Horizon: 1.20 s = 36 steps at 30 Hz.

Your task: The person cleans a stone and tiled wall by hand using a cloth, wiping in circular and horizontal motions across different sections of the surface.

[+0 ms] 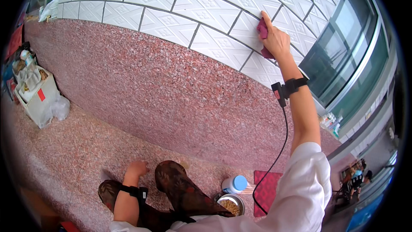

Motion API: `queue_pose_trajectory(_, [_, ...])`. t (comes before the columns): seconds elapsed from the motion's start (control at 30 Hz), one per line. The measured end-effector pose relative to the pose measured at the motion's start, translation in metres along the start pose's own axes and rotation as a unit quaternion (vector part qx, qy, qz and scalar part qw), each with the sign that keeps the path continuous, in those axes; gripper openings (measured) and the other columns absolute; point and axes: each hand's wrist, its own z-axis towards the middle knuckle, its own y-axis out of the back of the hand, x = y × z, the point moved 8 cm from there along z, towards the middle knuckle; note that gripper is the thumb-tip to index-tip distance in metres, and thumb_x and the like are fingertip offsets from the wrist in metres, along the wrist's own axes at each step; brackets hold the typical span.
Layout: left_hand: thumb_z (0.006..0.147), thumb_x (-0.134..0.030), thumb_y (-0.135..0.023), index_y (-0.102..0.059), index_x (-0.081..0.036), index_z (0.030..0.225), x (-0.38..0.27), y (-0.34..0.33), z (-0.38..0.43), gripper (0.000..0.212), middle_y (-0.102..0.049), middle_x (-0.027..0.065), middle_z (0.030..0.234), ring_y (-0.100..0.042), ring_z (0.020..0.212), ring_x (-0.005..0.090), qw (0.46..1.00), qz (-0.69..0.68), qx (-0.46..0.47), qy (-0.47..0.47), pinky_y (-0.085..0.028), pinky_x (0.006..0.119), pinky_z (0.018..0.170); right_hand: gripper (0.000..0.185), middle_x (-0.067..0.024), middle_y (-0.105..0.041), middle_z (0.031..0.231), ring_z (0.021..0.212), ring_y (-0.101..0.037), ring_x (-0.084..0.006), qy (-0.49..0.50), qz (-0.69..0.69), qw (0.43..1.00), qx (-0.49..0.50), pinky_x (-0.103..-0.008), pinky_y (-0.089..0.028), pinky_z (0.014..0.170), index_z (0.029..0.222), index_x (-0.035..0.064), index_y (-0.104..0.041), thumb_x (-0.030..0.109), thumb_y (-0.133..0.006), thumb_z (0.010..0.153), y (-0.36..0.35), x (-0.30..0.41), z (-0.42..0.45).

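Against the white embossed wall tiles (222,46), my right hand (275,38) presses a dark pink cloth (263,29), its index finger stretched out along the tile. Part of the cloth hangs below the palm. My left hand (138,168) is low in front of me, beside my knees and above the speckled granite floor (106,135); its fingers look bent, and whether anything is in them is hidden. Both wrists wear black straps with small devices, and a cable runs from the right one.
A metal bowl of brown bits (232,203), a blue-lidded jar (236,184) and a red patterned mat (267,190) lie near my legs. A filled white box (38,96) stands left. At right are a window (338,48), small bottles (331,120) and distant people (355,177).
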Motion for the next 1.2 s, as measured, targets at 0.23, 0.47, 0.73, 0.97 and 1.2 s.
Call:
queue_pose_trajectory(0.23, [0.078,-0.037,-0.056,-0.061,-0.013,0.108,0.002,-0.004,0.004,0.039,-0.060,0.0129,0.110,-0.056,0.104,0.0308,1.000,0.022,0.011,0.005,-0.045,0.044,0.086,0.067,-0.0150,-0.064,0.072,0.062,-0.064,-0.0329,-0.001,-0.032,0.999,0.007,-0.0430,-0.049,0.054,0.136,0.0280,-0.026,0.020,-0.056,0.076,0.002,0.002,0.001])
queue_pose_trajectory(0.47, [0.079,-0.040,-0.055,-0.058,-0.014,0.113,0.005,-0.007,0.006,0.043,-0.060,0.0136,0.109,-0.057,0.100,0.0336,1.000,0.030,-0.005,-0.005,-0.045,0.044,0.085,0.066,-0.0149,-0.064,0.072,0.062,-0.064,-0.0322,0.005,-0.048,0.999,0.001,-0.0423,-0.049,0.054,0.136,0.0281,-0.026,0.020,-0.055,0.077,0.001,0.000,0.002])
queue_pose_trajectory(0.73, [0.080,-0.037,-0.055,-0.059,-0.014,0.112,0.000,-0.004,0.003,0.040,-0.061,0.0134,0.110,-0.056,0.104,0.0307,1.000,0.022,0.013,0.006,-0.044,0.044,0.087,0.070,-0.0148,-0.064,0.074,0.062,-0.064,-0.0319,0.007,-0.048,0.999,0.007,-0.0419,-0.049,0.053,0.138,0.0293,-0.023,0.019,-0.055,0.077,-0.006,-0.005,-0.002])
queue_pose_trajectory(0.97, [0.080,-0.041,-0.054,-0.057,-0.015,0.114,0.004,-0.007,0.008,0.043,-0.060,0.0132,0.110,-0.057,0.100,0.0331,1.000,0.025,0.002,-0.003,-0.045,0.044,0.085,0.069,-0.0157,-0.064,0.076,0.064,-0.064,-0.0328,0.001,-0.043,0.999,0.018,-0.0421,-0.049,0.054,0.137,0.0300,-0.023,0.019,-0.055,0.077,-0.003,-0.004,0.002])
queue_pose_trajectory(1.2, [0.080,-0.040,-0.053,-0.058,-0.015,0.113,-0.001,-0.002,0.002,0.042,-0.059,0.0124,0.112,-0.057,0.101,0.0323,0.998,0.055,0.023,0.005,-0.045,0.044,0.085,0.046,-0.0147,-0.060,0.101,0.087,-0.060,-0.0341,-0.121,0.084,0.976,-0.158,-0.0449,-0.047,0.068,0.123,0.0180,-0.041,0.028,-0.055,0.080,0.027,-0.039,0.019])
